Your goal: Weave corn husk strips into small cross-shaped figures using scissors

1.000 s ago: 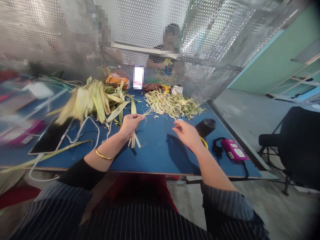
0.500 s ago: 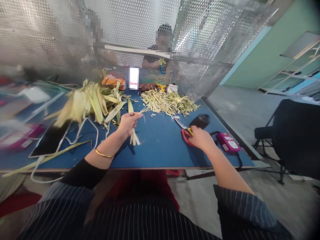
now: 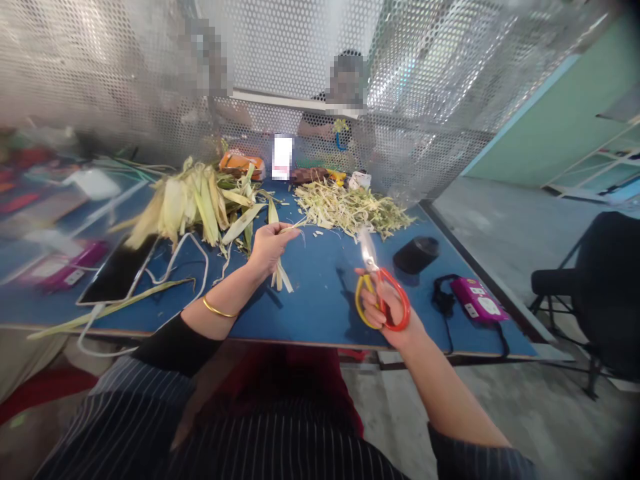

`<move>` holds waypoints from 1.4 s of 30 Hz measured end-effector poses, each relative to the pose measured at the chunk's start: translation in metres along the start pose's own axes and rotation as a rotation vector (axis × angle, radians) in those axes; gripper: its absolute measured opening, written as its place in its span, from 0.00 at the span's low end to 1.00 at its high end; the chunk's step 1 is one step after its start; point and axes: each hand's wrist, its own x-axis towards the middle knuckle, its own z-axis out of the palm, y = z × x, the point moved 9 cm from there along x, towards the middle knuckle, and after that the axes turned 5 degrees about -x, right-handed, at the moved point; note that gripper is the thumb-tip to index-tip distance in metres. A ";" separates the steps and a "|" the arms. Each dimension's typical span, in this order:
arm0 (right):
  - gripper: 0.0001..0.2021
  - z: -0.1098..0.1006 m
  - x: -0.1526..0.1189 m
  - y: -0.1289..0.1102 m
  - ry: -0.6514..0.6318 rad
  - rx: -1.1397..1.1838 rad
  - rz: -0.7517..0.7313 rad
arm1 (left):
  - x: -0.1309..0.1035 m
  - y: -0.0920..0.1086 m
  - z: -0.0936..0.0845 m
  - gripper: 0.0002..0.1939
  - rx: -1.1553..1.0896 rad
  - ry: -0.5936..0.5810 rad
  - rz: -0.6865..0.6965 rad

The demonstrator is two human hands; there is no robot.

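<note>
Centrally, my left hand [image 3: 273,250] pinches husk strips [image 3: 283,277]. At four o'clock, my right hand [image 3: 390,310] grips scissors [image 3: 383,293].

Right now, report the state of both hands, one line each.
Left hand: closed, pinching husk strips between thumb and fingers.
Right hand: holding scissors, fingers at the red and yellow handles, blades pointing away.

Found blurred past identifying, at left: red items [image 3: 23,201] and a purple pack [image 3: 83,263]. Found pixelated: a bright upright object [image 3: 283,157] before the mesh panel [image 3: 295,47]. Cannot see the middle of the strips [image 3: 282,279], hidden in the left hand [image 3: 270,250], nor all of the right hand [image 3: 393,303], partly behind scissors [image 3: 370,261].
</note>
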 end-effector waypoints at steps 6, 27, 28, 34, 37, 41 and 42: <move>0.21 0.010 0.040 -0.003 -0.055 0.209 0.110 | 0.000 0.001 -0.002 0.11 0.023 0.014 0.006; 0.33 -0.086 0.008 -0.104 0.492 -1.693 0.099 | -0.001 -0.017 0.005 0.12 -0.041 -0.034 -0.123; 0.33 -0.086 0.002 -0.109 0.524 -1.729 0.057 | -0.001 -0.017 0.005 0.12 -0.045 -0.032 -0.119; 0.26 -0.043 -0.011 -0.058 0.124 -0.566 0.026 | -0.002 -0.013 0.009 0.12 -0.037 -0.063 -0.054; 0.27 0.003 -0.012 -0.027 -0.077 -0.260 0.092 | -0.003 -0.010 0.010 0.12 0.000 -0.067 -0.026; 0.27 0.048 -0.007 -0.006 -0.251 -0.107 0.106 | -0.003 -0.008 0.008 0.12 0.051 -0.051 -0.003; 0.27 0.055 -0.005 -0.002 -0.278 -0.075 0.113 | -0.003 -0.007 0.007 0.11 0.060 -0.053 0.004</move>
